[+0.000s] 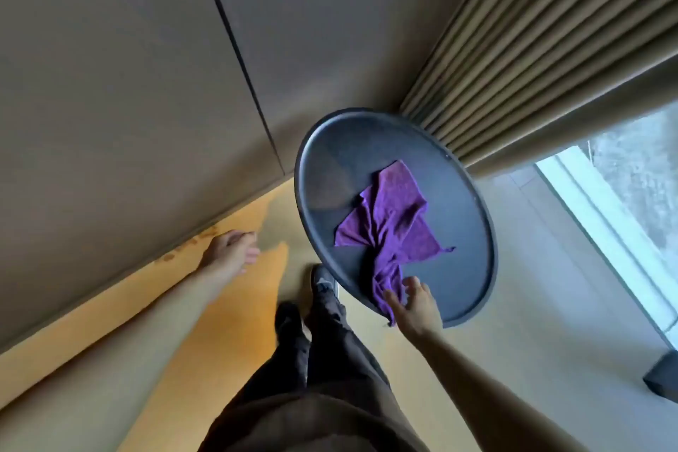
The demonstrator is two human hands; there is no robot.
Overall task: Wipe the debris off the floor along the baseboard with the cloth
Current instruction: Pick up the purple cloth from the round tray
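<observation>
A purple cloth [390,220] lies crumpled on a round dark table [462,216]. My right hand [412,305] rests at the table's near edge, its fingers touching the cloth's lower end; whether they grip it I cannot tell. My left hand [231,249] hangs out to the left over the floor, fingers loosely curled and holding nothing. Brown debris [190,244] is scattered on the floor along the base of the wall [110,121], just left of my left hand.
Beige pleated curtains [543,48] hang at the upper right beside a window [631,202]. My legs and a dark shoe [323,283] stand on the floor [220,323] between the wall and the table. A dark object [664,374] sits at the right edge.
</observation>
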